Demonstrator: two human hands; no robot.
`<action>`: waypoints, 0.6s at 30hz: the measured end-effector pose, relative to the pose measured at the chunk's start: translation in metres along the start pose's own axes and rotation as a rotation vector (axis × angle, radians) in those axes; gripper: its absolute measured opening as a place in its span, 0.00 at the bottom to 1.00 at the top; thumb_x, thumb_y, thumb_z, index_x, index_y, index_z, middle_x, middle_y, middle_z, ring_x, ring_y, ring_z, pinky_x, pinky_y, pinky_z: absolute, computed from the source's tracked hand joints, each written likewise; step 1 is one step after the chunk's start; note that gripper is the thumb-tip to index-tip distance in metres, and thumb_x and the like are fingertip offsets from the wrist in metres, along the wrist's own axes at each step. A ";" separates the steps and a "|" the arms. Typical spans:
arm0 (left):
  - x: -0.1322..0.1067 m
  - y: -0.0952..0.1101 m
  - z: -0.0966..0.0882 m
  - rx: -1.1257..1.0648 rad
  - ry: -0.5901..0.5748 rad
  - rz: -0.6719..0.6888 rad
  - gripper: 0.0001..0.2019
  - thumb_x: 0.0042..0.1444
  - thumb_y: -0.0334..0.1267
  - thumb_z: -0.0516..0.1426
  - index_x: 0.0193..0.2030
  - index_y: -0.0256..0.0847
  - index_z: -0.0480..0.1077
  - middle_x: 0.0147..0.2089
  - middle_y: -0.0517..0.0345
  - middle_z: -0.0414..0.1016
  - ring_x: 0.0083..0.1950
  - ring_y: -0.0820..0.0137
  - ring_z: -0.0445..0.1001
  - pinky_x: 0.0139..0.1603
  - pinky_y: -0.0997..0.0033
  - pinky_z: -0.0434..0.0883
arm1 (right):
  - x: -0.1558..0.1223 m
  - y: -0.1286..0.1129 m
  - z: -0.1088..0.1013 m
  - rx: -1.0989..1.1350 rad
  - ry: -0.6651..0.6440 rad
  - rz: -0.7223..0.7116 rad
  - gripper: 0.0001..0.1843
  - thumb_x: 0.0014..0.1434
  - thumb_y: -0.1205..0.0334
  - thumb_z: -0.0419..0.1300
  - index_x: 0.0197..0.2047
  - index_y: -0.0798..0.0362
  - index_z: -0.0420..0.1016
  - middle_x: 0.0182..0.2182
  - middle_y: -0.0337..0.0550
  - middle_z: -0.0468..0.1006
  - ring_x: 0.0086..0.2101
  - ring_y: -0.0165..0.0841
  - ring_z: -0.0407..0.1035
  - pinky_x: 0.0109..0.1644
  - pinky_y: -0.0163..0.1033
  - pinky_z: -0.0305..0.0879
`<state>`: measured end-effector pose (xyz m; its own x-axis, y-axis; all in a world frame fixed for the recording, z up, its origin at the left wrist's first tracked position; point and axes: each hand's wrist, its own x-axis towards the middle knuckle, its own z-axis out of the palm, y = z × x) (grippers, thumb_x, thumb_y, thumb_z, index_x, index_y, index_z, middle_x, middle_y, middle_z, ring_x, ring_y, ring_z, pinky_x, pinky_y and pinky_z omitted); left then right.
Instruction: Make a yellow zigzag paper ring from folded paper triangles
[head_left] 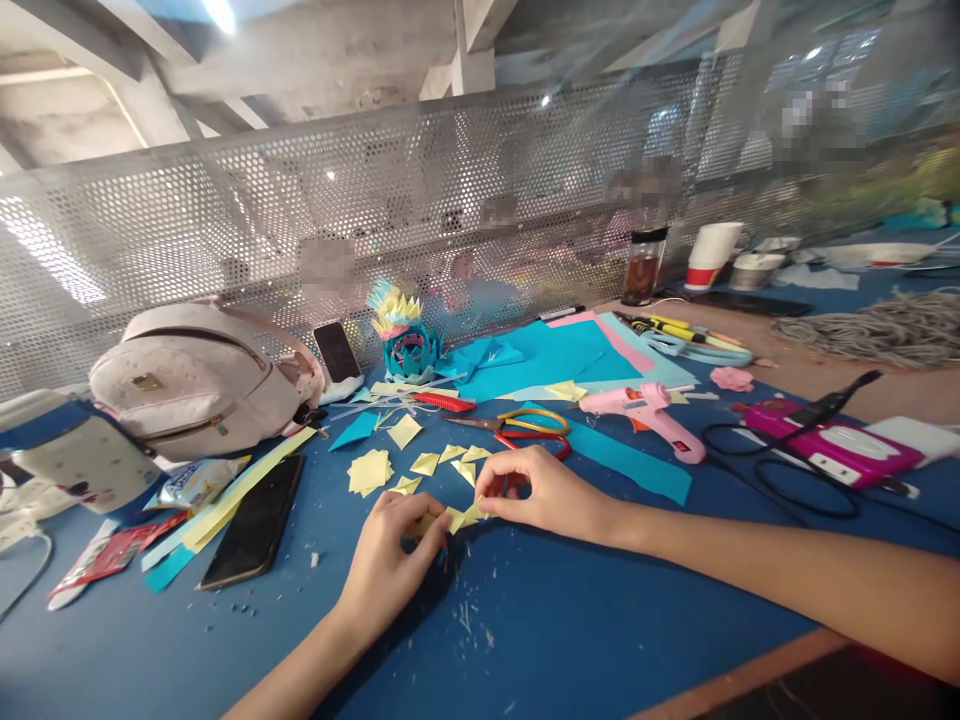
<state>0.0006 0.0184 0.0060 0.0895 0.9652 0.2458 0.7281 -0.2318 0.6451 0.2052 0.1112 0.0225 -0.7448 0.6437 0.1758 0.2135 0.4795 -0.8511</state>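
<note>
Between both hands is a small folded piece of yellow paper (466, 517), just above the blue table. My left hand (401, 540) pinches its left end with thumb and fingers. My right hand (536, 490) grips the other end between thumb and forefinger. Just beyond lie several folded yellow paper pieces (425, 463) and a stack of yellow paper squares (370, 471). A single yellow square (405, 431) sits farther back. Scissors (517, 424) with yellow handles rest beyond my right hand, by a red-handled pair (551, 446).
A pink glue gun (645, 412) lies to the right, near a magenta power strip (832, 440) with a black cord. Behind stands a blue and yellow paper model (409, 340) beside blue sheets (547, 355). A black phone (255, 520) and pale backpack (202, 375) are left.
</note>
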 end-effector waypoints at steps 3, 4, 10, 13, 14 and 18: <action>0.001 0.001 0.001 0.000 0.014 0.005 0.15 0.64 0.42 0.51 0.27 0.42 0.67 0.26 0.61 0.76 0.33 0.67 0.68 0.41 0.67 0.63 | -0.001 -0.001 0.001 -0.002 -0.007 -0.002 0.12 0.57 0.54 0.63 0.32 0.56 0.77 0.28 0.40 0.76 0.27 0.29 0.66 0.31 0.33 0.61; 0.002 0.001 0.002 0.001 0.017 0.004 0.15 0.64 0.42 0.51 0.26 0.42 0.67 0.25 0.61 0.75 0.32 0.67 0.68 0.41 0.68 0.62 | -0.002 -0.001 0.002 0.000 -0.010 0.001 0.12 0.57 0.55 0.63 0.32 0.56 0.77 0.27 0.40 0.75 0.27 0.29 0.66 0.31 0.33 0.61; 0.001 0.002 0.003 0.012 0.028 0.030 0.15 0.64 0.41 0.52 0.26 0.42 0.67 0.24 0.63 0.74 0.30 0.69 0.68 0.40 0.69 0.62 | -0.001 0.002 0.004 0.023 -0.027 0.024 0.10 0.56 0.57 0.63 0.30 0.56 0.76 0.25 0.39 0.74 0.27 0.28 0.65 0.30 0.32 0.59; 0.000 0.001 0.003 0.019 0.036 0.046 0.15 0.64 0.41 0.52 0.26 0.42 0.66 0.24 0.63 0.73 0.29 0.69 0.67 0.39 0.70 0.62 | -0.001 0.002 0.005 0.036 -0.034 0.028 0.10 0.56 0.58 0.63 0.30 0.56 0.76 0.26 0.39 0.74 0.27 0.29 0.65 0.30 0.32 0.60; 0.000 0.001 0.003 0.020 0.039 0.050 0.15 0.64 0.41 0.51 0.26 0.42 0.66 0.24 0.63 0.73 0.28 0.69 0.67 0.39 0.70 0.62 | -0.001 0.002 0.006 0.036 -0.035 0.031 0.10 0.56 0.57 0.63 0.30 0.56 0.76 0.26 0.39 0.75 0.27 0.29 0.65 0.30 0.33 0.60; -0.001 -0.001 0.003 0.014 0.039 0.050 0.15 0.64 0.41 0.51 0.26 0.42 0.66 0.23 0.62 0.73 0.29 0.69 0.67 0.39 0.70 0.62 | 0.000 0.000 0.008 0.021 -0.030 0.025 0.10 0.56 0.56 0.63 0.29 0.55 0.76 0.25 0.38 0.75 0.26 0.28 0.65 0.30 0.33 0.60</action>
<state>0.0023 0.0181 0.0033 0.0996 0.9467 0.3062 0.7329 -0.2779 0.6209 0.2006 0.1067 0.0183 -0.7578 0.6374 0.1396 0.2194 0.4504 -0.8654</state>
